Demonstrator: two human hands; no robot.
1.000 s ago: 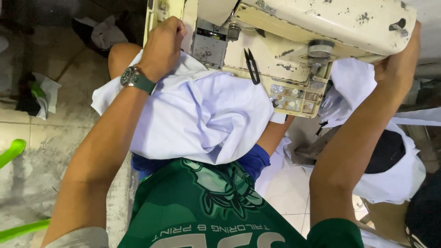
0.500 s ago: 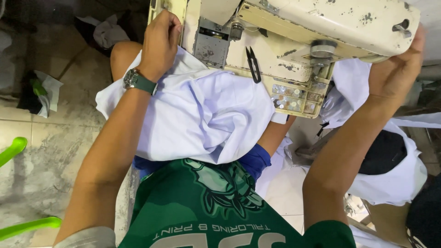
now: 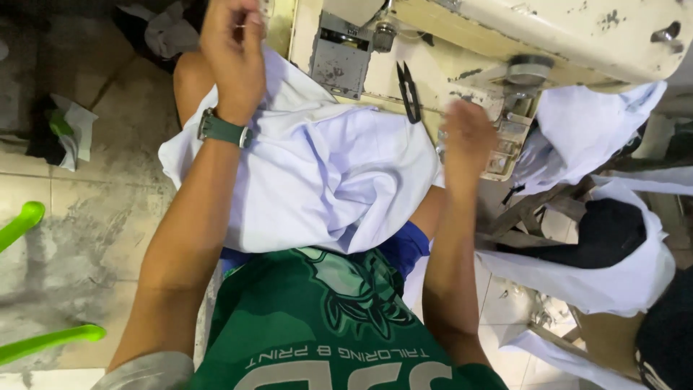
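Right hand [image 3: 468, 137] has dropped from the sewing machine [image 3: 548, 36] top, blurred, fingers loose, holding nothing. Left hand [image 3: 232, 50] pinches white fabric [image 3: 325, 180] near thread snips [image 3: 410, 90].

— Left hand [image 3: 232, 54]: fingertips cut off at the twelve o'clock edge, grip impossible to tell. Right hand [image 3: 468, 137]: smeared by motion, fingers unreadable.

— Sewing machine [image 3: 548, 36]: clipped at twelve and two o'clock; needle area hidden. White cloth [image 3: 325, 180]: lower edge tucked behind the green shirt [image 3: 317, 325].

— Green plastic piece [image 3: 43, 345]: cut off at nine o'clock. Dark bundle [image 3: 610, 231] at four o'clock: too wrapped in white fabric to identify.
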